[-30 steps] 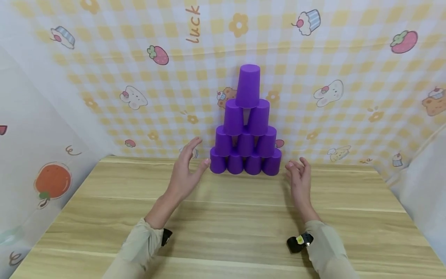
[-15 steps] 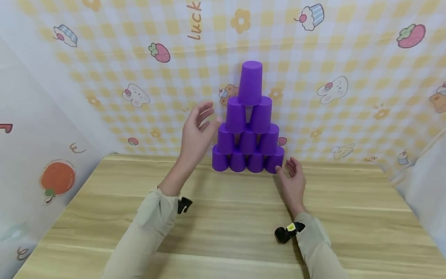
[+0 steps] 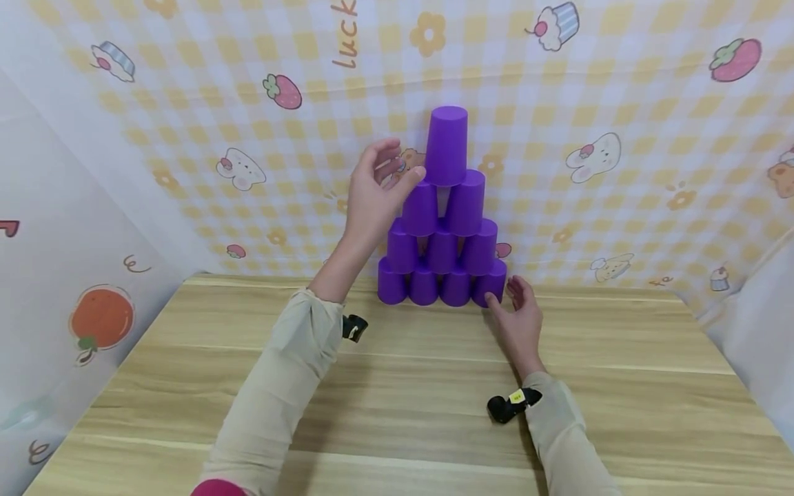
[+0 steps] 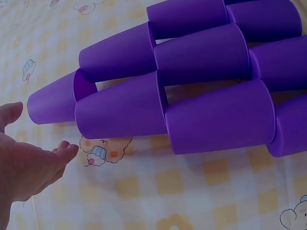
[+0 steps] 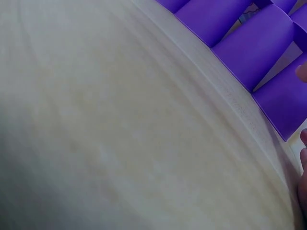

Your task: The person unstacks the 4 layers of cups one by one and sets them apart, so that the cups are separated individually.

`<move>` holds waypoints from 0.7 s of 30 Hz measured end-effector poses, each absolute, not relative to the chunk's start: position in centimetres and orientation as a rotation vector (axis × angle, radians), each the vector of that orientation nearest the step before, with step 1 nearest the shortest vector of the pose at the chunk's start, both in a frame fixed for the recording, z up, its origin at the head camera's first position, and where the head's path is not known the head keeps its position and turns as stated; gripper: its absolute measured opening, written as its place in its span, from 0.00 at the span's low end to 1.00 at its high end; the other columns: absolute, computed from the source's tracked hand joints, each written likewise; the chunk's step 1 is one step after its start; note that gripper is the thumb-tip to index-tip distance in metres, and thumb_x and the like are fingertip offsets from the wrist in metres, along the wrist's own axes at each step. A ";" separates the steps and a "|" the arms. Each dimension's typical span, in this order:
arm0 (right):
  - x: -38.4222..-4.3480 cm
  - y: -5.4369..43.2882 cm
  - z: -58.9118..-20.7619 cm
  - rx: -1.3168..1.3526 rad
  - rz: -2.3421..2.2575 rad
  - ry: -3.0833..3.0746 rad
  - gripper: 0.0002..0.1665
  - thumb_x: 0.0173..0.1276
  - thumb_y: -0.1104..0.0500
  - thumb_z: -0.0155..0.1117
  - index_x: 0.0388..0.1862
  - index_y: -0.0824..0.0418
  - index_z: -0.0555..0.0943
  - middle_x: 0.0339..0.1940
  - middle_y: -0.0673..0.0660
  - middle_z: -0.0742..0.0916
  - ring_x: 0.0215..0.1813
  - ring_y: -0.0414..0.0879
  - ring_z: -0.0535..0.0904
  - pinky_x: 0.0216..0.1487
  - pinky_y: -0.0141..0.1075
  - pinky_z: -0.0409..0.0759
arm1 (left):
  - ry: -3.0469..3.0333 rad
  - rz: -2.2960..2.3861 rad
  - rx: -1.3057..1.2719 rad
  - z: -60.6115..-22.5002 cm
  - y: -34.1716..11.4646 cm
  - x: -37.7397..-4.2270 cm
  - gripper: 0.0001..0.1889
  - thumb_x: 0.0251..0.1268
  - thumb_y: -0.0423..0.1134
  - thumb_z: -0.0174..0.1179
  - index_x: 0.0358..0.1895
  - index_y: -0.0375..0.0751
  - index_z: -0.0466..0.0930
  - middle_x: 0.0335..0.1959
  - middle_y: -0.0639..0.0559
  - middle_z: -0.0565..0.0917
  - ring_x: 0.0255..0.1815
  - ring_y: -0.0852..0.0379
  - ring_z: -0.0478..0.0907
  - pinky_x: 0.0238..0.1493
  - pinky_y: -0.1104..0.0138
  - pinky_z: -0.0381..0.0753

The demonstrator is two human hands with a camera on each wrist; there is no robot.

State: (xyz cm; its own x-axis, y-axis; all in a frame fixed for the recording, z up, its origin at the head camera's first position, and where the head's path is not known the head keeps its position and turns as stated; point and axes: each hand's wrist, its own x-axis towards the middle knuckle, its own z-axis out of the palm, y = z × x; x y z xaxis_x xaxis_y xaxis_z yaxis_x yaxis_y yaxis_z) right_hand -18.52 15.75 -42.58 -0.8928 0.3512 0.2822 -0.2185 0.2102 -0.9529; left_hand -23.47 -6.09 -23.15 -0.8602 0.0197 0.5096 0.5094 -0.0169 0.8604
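Upside-down purple cups stand stacked as a pyramid, one top cup (image 3: 447,146) over widening rows. My left hand (image 3: 375,196) is raised at the pyramid's upper left, fingers loosely bent, thumb tip close by the lower edge of the top cup. In the left wrist view a gap shows between the left hand (image 4: 36,160) and that cup (image 4: 53,99). Low on the other side, my right hand (image 3: 520,320) is at the bottom-row right-end cup (image 3: 490,281); its thumb overlaps the cup's front and its fingers stand just right of it. Only fingertips (image 5: 302,72) enter the right wrist view.
The pyramid stands at the back edge of a wooden table (image 3: 397,413), close to a yellow-checked cloth backdrop (image 3: 347,131). White cloth (image 3: 49,207) hangs at the left side. Black straps (image 3: 515,405) sit at both wrists.
My left hand has risen from beside the bottom row to the top cup's level. My right hand has moved left, up to the bottom-right cup. The cups keep their arrangement.
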 end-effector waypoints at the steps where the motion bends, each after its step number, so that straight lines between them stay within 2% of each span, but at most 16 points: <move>1: -18.6 15.8 -42.6 -0.122 1.729 -2.047 0.36 0.58 0.66 0.66 0.62 0.77 0.63 0.59 0.72 0.73 0.62 0.61 0.68 0.66 0.44 0.62 | -1.926 -1.935 -0.557 -23.0 -6.0 -23.5 0.29 0.57 0.37 0.64 0.61 0.33 0.66 0.58 0.40 0.69 0.59 0.49 0.70 0.59 0.64 0.70; 14: -18.9 15.9 -43.3 -0.103 1.782 -2.019 0.37 0.57 0.67 0.67 0.63 0.77 0.62 0.60 0.72 0.72 0.63 0.60 0.67 0.66 0.45 0.62 | -1.986 -2.088 -0.421 -21.8 -4.8 -24.7 0.31 0.58 0.41 0.64 0.64 0.40 0.65 0.60 0.46 0.70 0.60 0.57 0.69 0.54 0.76 0.70; 21: -20.6 16.9 -45.6 -0.108 1.764 -2.065 0.42 0.56 0.63 0.70 0.66 0.71 0.61 0.63 0.67 0.72 0.65 0.54 0.66 0.67 0.37 0.61 | -2.054 -1.901 -0.500 -21.3 -3.6 -25.4 0.34 0.56 0.41 0.66 0.65 0.38 0.63 0.62 0.45 0.68 0.62 0.57 0.67 0.57 0.76 0.67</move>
State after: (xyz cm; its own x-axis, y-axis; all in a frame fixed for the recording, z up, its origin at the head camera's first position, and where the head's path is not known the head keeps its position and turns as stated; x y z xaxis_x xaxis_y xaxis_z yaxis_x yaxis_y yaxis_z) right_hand -20.57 16.88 -45.60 -0.9087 0.3243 0.2627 -0.2088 0.1917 -0.9590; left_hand -25.43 -3.58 -21.31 -0.8954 0.0518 0.4423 0.4450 0.0649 0.8932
